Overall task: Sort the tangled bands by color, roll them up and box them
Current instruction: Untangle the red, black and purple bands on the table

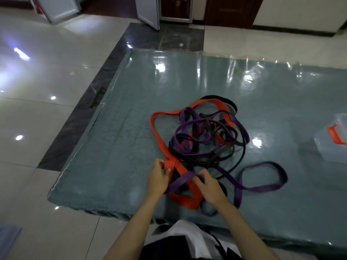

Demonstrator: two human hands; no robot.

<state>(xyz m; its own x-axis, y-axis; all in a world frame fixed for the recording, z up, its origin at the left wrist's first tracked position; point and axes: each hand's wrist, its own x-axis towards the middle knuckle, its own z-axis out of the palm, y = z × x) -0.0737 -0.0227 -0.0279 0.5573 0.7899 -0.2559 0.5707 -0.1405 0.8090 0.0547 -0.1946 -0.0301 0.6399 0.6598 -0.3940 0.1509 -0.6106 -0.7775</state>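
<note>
Head view, sole entry.

Mat [116, 147]: grey-green, under a glossy clear sheet, laid on the tiled floor [37, 113]. I take it as the working surface, chosen to give room to spread long loops.

Tangle of bands [202, 139]: red, purple and black loops heaped together mid-mat, crossing over and through one another. No color is separated yet, so I judge the sorting barely begun.

Red band [159, 136]: widest loop, running from the far side of the heap down to my near edge. It looks the freest strand, a sensible one to draw out first.

Purple band [262, 177]: one loop trails out to the right, another crosses over the red by my hands.

Left hand [159, 175]: pinches the red band between thumb and fingers.

Right hand [208, 184]: fingers curled over the purple strand where it crosses the red, I judge to lift it clear so the red slides free.

Box [332, 145]: clear plastic, orange latch, at the mat's right edge, well apart from the heap, waiting for rolled bands.
</note>
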